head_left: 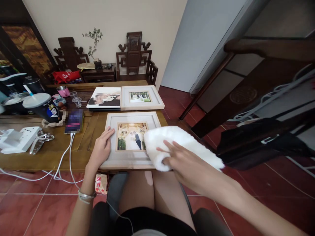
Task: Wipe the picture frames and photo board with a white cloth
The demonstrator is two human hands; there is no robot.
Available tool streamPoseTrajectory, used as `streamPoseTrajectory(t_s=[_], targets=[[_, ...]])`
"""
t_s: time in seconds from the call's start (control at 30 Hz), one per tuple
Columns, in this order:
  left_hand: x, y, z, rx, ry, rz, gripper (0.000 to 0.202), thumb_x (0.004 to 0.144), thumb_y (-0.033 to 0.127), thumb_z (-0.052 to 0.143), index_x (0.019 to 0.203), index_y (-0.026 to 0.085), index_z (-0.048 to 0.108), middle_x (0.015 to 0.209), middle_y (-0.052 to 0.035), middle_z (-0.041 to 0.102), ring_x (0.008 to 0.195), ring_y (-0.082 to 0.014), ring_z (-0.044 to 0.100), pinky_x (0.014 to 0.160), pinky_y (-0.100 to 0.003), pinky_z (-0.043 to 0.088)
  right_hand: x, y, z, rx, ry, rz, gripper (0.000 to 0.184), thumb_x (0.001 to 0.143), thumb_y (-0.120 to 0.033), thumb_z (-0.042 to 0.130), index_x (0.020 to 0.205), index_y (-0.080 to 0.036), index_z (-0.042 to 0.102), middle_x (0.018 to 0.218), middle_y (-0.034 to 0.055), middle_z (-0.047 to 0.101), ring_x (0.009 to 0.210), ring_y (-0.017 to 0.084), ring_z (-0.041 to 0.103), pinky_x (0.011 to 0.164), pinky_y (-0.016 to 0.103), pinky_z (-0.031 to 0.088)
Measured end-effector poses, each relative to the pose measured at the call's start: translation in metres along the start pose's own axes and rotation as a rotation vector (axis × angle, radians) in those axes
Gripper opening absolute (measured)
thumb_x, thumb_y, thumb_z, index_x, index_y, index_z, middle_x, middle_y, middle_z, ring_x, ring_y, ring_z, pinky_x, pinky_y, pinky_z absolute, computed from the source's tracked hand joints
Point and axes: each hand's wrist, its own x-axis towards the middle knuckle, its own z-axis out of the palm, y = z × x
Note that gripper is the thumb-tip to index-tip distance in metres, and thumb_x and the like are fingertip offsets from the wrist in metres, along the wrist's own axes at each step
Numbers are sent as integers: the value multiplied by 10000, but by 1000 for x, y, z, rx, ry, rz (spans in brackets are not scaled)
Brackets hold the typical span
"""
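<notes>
Head view: left grip (102, 149) flat, fingers apart, on the picture frame (133, 118); right grip (183, 162), fingers apart, presses white cloth (177, 136) beneath.

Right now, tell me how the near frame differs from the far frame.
The near frame looks larger than the far frame. The near frame has the left hand on it and a white cloth, under the right hand, over its corner; the far frame is untouched and uncovered. Both are pale, flat on the table.

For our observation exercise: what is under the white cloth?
The white cloth covers the right side of the picture frame; the right hand rests on top. That edge is hidden.
</notes>
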Motion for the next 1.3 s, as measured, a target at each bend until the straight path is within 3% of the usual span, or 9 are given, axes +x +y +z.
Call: streamPoseTrajectory(t_s=[0.2, 0.47, 0.57, 0.73, 0.87, 0.93, 1.07, 1.2, 1.3], targets=[[-1, 1, -1, -5, -8, -9, 409, 901, 132, 393, 1239, 132, 623, 1348, -118, 599, 1360, -220, 447, 1167, -451, 325, -15, -22, -4, 36, 69, -122, 395, 640, 23, 538, 902, -186, 747, 1269, 148, 639, 1225, 344, 546, 1036, 477, 449], [-1, 1, -3, -21, -22, -26, 405, 923, 162, 397, 1275, 143, 598, 1402, -136, 546, 1371, -212, 433, 1170, -464, 311, 66, -63, 3, 149, -62, -271, 325, 733, -55, 553, 999, -116, 731, 1334, 186, 578, 1289, 387, 463, 1062, 519, 380], [-1, 1, -3, -39, -18, -31, 407, 926, 160, 403, 1286, 179, 591, 1426, -114, 525, 1370, -203, 433, 1169, -465, 314, 75, -70, 5, 131, -88, -280, 378, 724, -65, 578, 1077, -94, 709, 1407, 200, 510, 1341, 408, 391, 1093, 543, 334], [-2, 0, -2, -38, -10, -12, 411, 918, 140, 412, 1285, 182, 592, 1405, -103, 549, 1377, -207, 423, 1176, -472, 302, 36, -45, -6, 136, -89, -138, 290, 705, -19, 553, 897, -135, 737, 1264, 178, 632, 1239, 356, 528, 1053, 492, 412], [-2, 0, -1, -36, -17, -1, 416, 920, 131, 392, 1284, 153, 592, 1384, -118, 567, 1381, -207, 418, 1178, -464, 307, 15, -4, -21, 74, -29, 49, 434, 677, 64, 453, 887, -191, 734, 1119, 137, 699, 1051, 292, 655, 906, 409, 525], [-2, 0, -1, -37, -19, 2, 416, 921, 131, 388, 1280, 150, 595, 1375, -118, 575, 1379, -212, 420, 1175, -468, 313, 23, 16, -24, 9, 108, 154, 496, 667, 81, 434, 974, -181, 723, 1299, 147, 608, 1140, 302, 609, 931, 424, 514], [-2, 1, -1, -49, -10, 5, 417, 919, 129, 390, 1275, 173, 602, 1360, -98, 591, 1376, -209, 423, 1172, -468, 321, 68, 43, -11, -143, 347, 163, 496, 710, 91, 418, 1049, -130, 706, 1529, 125, 368, 1416, 348, 286, 1102, 529, 340], [-2, 0, -2, -51, -11, 9, 420, 914, 123, 397, 1277, 180, 600, 1359, -91, 593, 1373, -209, 428, 1170, -471, 324, 111, 43, 11, -218, 229, 106, 469, 753, 69, 456, 1111, -113, 698, 1488, 179, 416, 1375, 385, 338, 1078, 550, 329], [-2, 0, -1, -46, -5, 14, 423, 911, 115, 393, 1273, 180, 602, 1360, -92, 592, 1373, -209, 429, 1171, -473, 323, 117, 30, 21, -240, 98, 94, 434, 791, 28, 473, 1145, -103, 689, 1451, 226, 444, 1313, 400, 414, 1052, 544, 338]])
